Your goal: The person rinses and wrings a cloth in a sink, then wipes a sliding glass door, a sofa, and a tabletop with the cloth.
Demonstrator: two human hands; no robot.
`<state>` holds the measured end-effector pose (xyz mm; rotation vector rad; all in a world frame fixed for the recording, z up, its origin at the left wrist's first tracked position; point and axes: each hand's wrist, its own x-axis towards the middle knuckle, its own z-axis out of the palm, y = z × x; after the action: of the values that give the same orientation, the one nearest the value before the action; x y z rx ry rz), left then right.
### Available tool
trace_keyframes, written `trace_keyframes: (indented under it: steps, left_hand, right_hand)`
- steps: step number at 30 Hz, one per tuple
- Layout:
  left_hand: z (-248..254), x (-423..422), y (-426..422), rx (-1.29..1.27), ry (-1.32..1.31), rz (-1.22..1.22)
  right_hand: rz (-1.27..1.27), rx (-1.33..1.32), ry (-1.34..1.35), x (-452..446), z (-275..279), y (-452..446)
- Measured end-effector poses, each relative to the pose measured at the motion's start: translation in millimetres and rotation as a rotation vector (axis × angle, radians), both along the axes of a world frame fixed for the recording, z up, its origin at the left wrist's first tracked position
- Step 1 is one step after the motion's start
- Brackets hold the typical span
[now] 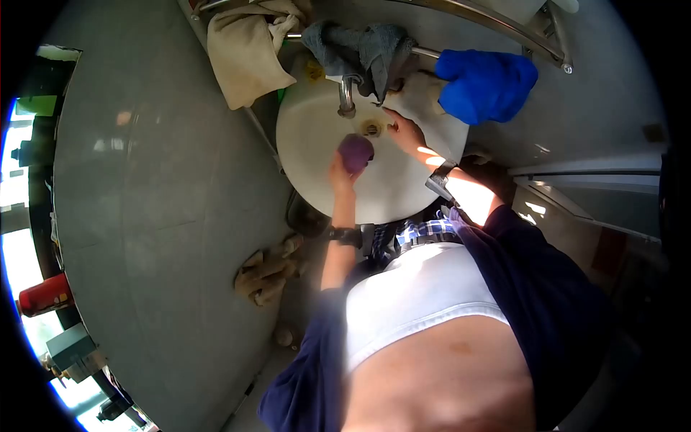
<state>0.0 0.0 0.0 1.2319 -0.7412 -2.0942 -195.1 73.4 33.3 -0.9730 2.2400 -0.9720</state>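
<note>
My left hand [341, 175] grips a rounded purple object [355, 153] over the white washbasin [309, 147]. It has a dark patch at its right edge, and I cannot tell its exact kind. My right hand [407, 135] is over the right part of the bowl, holding nothing I can see. Its index finger stretches toward the base of the metal faucet [346, 97]; whether it touches anything there is unclear. Between the hands, close to the faucet, lies the drain [371, 128]. No running water can be made out.
Above the basin, a beige cloth [248, 54], a grey towel [360, 50] and a blue cloth [486, 85] hang on a metal rail. A brown cloth [268, 273] lies low at the left. Grey wall [165, 180] borders the left side; a red cylinder [47, 295] stands beyond it.
</note>
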Motion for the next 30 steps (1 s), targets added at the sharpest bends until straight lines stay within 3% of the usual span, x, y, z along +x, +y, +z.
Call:
trace_keyframes:
  steps: [2, 5, 9, 23, 30]
  left_hand:
    - [-1, -1, 0, -0.002, -0.012, -0.017]
    - [13, -3, 3, -0.027, -0.058, -0.019]
    - [5, -4, 9, -0.016, -0.033, -0.048]
    - [12, -13, 4, 0.011, 0.038, 0.010]
    - [-1, -10, 0, -0.061, 0.230, 0.110]
  right_hand:
    - [0.075, 0.010, 0.031, 4, 6, 1]
    - [-0.125, -0.045, 0.072, 4, 25, -11]
    - [-0.075, -0.061, 0.342, -8, 29, -20]
    - [-0.100, -0.007, 0.399, -17, 41, -28]
    - [-0.093, 0.099, 0.385, -18, 41, -28]
